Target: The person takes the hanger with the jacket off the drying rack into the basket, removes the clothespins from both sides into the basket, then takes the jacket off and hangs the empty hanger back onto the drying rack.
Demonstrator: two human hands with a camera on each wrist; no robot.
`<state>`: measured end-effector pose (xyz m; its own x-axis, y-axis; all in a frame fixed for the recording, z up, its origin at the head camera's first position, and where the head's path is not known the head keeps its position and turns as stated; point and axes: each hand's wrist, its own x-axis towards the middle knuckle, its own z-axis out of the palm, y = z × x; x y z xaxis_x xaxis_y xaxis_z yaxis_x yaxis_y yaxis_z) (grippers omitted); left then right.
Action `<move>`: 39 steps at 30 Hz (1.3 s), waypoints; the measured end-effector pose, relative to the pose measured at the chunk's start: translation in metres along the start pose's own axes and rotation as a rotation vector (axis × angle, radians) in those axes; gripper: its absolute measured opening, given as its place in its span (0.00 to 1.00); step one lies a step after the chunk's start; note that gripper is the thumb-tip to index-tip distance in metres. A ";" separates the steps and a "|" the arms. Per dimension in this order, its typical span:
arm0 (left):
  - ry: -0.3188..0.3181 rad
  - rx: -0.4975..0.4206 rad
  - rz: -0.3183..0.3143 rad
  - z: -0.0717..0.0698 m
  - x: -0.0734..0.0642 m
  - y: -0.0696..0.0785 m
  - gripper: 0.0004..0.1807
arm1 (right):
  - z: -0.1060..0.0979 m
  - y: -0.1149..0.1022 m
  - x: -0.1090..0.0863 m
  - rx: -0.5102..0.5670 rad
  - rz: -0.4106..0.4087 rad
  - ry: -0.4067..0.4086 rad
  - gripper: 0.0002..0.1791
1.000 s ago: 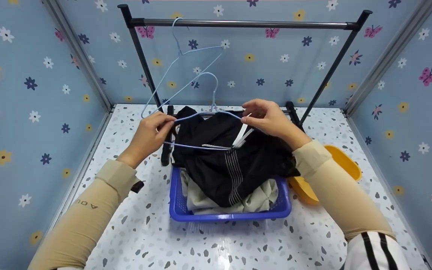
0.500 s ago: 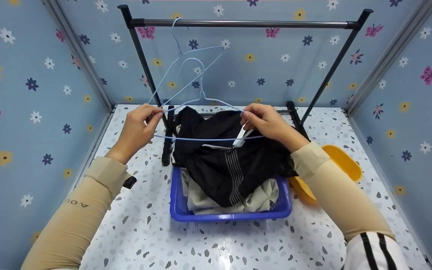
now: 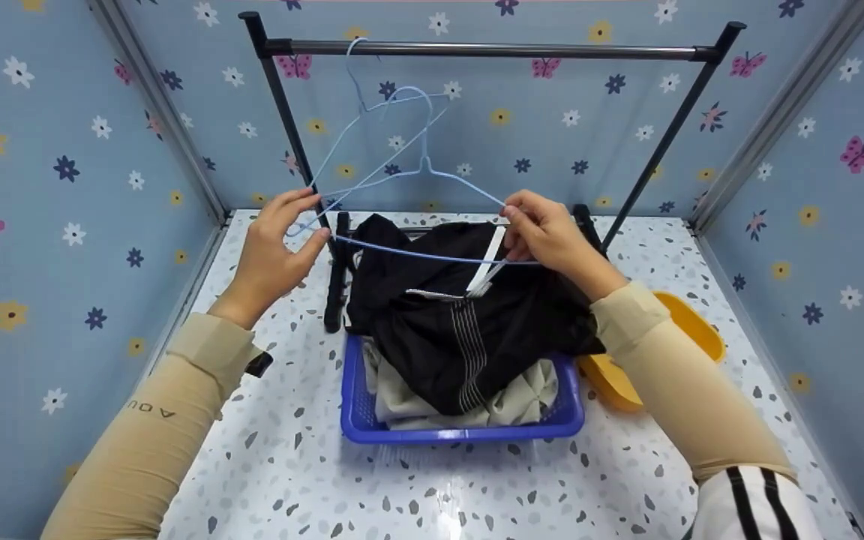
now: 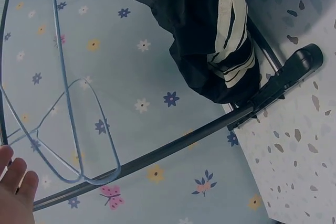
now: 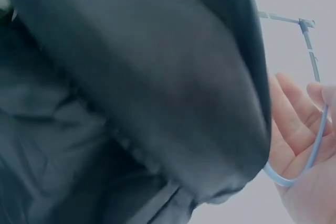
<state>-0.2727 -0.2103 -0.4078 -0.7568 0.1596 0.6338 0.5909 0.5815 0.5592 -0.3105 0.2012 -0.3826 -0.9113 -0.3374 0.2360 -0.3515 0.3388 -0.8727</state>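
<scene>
My right hand pinches a light blue wire hanger by its right shoulder, hook upward; the wire runs through the fingers in the right wrist view. By the hanger's left end is my left hand, its thumb and fingers spread apart. Its fingers show at the lower left of the left wrist view. Beneath both hands lies a black garment with white stripes and a white drawstring, heaped over a blue basket. It fills much of the right wrist view, blurred.
A black clothes rack stands behind the basket, with a second blue hanger on its bar at the left. Pale cloth lies in the basket under the black garment. Yellow containers sit to the right, partly behind the right arm.
The hanger has risen off the black garment, its hook now higher. My left fingers, which pinched its left shoulder, have spread off it. My right hand keeps its pinch, slightly farther right.
</scene>
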 end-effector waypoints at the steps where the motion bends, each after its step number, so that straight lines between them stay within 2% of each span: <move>1: -0.002 -0.002 0.003 0.000 -0.001 0.000 0.25 | -0.002 0.000 0.000 -0.002 0.004 0.010 0.14; 7: -0.038 -0.017 0.050 0.007 -0.008 0.000 0.23 | -0.017 -0.003 0.000 0.001 0.015 0.067 0.15; 10: -0.079 -0.045 0.066 0.015 -0.013 -0.002 0.21 | -0.026 -0.006 -0.001 0.000 0.012 0.086 0.15; 13: -0.161 -0.085 0.062 0.026 -0.020 -0.003 0.23 | -0.036 -0.008 -0.003 0.001 0.007 0.105 0.14; 19: -0.368 -0.135 -0.030 0.047 -0.037 -0.002 0.31 | -0.057 -0.006 -0.009 -0.018 -0.013 0.148 0.12; 22: -0.421 -0.151 -0.046 0.057 -0.044 -0.002 0.34 | -0.067 -0.004 -0.012 -0.040 0.001 0.176 0.11; 29: -0.483 -0.141 -0.029 0.077 -0.057 -0.007 0.31 | -0.084 0.000 -0.018 -0.084 0.053 0.240 0.11; 39: -0.501 -0.083 0.004 0.087 -0.062 -0.010 0.23 | -0.104 0.006 -0.022 -0.129 0.089 0.360 0.10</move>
<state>-0.2557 -0.1566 -0.4987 -0.7834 0.5368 0.3133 0.5991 0.5178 0.6107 -0.3149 0.3019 -0.3486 -0.9484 0.0199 0.3165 -0.2708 0.4687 -0.8409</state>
